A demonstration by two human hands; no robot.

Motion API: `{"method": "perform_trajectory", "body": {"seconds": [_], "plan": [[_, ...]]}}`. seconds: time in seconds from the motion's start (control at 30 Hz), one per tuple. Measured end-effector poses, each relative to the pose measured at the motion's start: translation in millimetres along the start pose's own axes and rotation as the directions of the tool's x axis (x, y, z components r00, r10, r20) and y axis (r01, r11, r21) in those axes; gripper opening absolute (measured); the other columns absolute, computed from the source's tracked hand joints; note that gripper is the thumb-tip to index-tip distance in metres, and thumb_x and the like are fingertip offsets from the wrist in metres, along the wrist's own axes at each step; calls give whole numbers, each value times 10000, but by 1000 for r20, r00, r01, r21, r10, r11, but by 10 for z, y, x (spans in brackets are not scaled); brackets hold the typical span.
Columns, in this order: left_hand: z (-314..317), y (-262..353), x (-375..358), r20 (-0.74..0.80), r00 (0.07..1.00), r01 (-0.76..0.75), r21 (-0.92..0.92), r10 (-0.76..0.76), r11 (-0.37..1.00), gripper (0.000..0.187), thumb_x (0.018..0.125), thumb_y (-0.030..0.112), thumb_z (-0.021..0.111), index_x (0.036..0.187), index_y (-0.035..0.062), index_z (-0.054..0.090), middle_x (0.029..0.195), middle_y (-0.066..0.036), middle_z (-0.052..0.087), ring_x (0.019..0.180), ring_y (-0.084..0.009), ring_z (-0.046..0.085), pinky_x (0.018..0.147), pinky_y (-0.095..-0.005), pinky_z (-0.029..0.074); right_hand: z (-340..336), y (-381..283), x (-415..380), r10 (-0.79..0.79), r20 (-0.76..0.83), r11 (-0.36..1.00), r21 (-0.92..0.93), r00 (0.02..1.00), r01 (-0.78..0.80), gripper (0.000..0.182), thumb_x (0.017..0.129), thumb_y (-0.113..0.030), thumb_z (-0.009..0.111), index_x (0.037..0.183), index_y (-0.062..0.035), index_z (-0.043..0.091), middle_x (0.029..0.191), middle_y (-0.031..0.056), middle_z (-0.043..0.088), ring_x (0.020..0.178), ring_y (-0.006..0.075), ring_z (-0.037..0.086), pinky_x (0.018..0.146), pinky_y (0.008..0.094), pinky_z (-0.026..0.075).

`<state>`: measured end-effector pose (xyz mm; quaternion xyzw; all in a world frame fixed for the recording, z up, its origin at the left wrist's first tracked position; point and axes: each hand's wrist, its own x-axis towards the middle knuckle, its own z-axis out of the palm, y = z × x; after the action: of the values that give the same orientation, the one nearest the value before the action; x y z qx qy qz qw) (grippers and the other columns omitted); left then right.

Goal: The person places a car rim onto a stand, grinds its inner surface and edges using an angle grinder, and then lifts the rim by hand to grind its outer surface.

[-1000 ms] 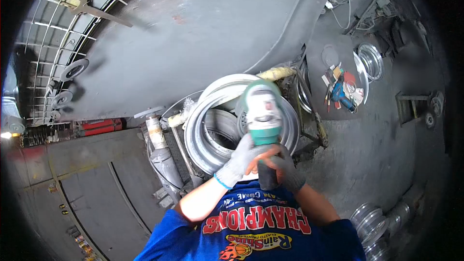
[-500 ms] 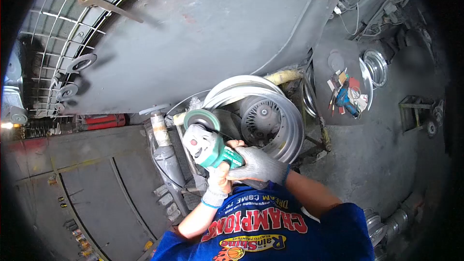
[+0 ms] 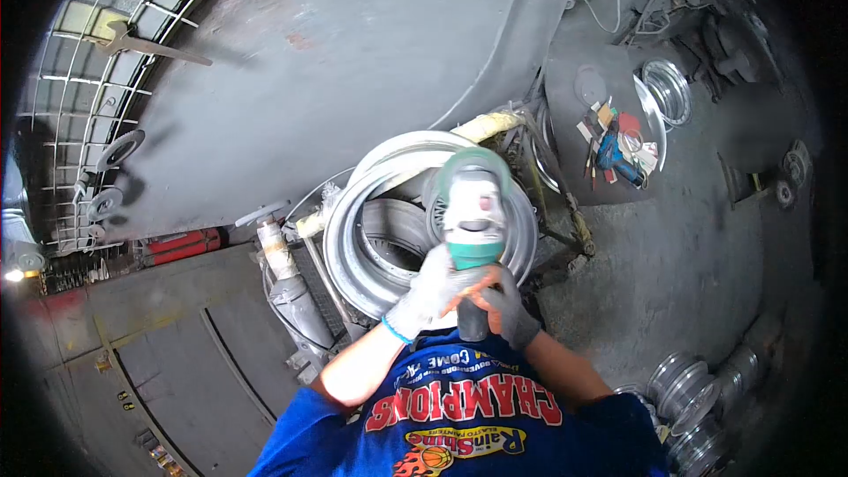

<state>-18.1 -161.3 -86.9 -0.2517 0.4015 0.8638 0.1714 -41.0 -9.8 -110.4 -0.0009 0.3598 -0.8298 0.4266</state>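
A green and white angle grinder (image 3: 477, 228) points away from my body, with a round green disc (image 3: 474, 162) at its far end. My left hand (image 3: 433, 290), in a pale work glove, closes round the grinder just behind its head. Nearer my shirt, my right hand (image 3: 510, 311) wears a grey glove and grips the grinder's rear part, its fingers beside the left ones. Beneath the grinder lie silver wheel rims (image 3: 343, 256), one tilted toward the left. The grinder's head covers part of them in this view.
Left of the rims is a grey power tool (image 3: 296, 287) with a round pad on top. A blue drill (image 3: 616, 159) lies among papers on a board to the right. More rims (image 3: 685, 389) are stacked at lower right. A wire grid (image 3: 106, 88) carries an open-ended wrench (image 3: 146, 44).
Both hands have carried the grinder rightward, from left of the rims to over them, and turned its head to point straight away. A tilted rim now shows at left. The view has shifted slightly.
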Motion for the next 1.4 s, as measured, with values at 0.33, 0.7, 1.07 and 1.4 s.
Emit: {"method": "perform_trajectory", "body": {"seconds": [0.33,0.7,1.07,1.4], "plan": [[107,3,-441,5,982,-189,65,189,980,427,834,187,771,1184,1,613,1034,-94,682,934,-191,666,829,-322,535,-956,-65,-469,26,-262,995,-85,965,-49,600,847,-189,796,1351,-16,519,1322,173,575,1218,217,561,1022,380,470],[-154,-3,-1175,-236,862,-499,-249,448,830,693,709,285,875,1236,-9,535,1129,-115,610,1047,-284,638,936,-416,510,-600,-1067,626,-18,-132,283,-951,991,-121,627,823,-114,705,1402,-5,492,1264,182,640,1172,297,611,1030,390,463],[-307,-284,-1008,-325,763,-645,-335,558,687,627,783,383,812,1223,19,554,1116,-104,605,1057,-244,599,933,-386,489,800,-979,709,37,458,119,-884,888,452,498,803,-147,737,1257,-22,574,1031,173,679,948,328,665,830,406,531],[97,-43,-689,-191,764,-605,119,616,787,267,907,194,687,1099,13,641,1002,-51,683,932,-110,625,826,-299,511,-50,-188,45,300,363,935,71,882,-347,388,948,-128,550,1296,24,470,1142,199,609,990,240,635,836,350,544]]}}
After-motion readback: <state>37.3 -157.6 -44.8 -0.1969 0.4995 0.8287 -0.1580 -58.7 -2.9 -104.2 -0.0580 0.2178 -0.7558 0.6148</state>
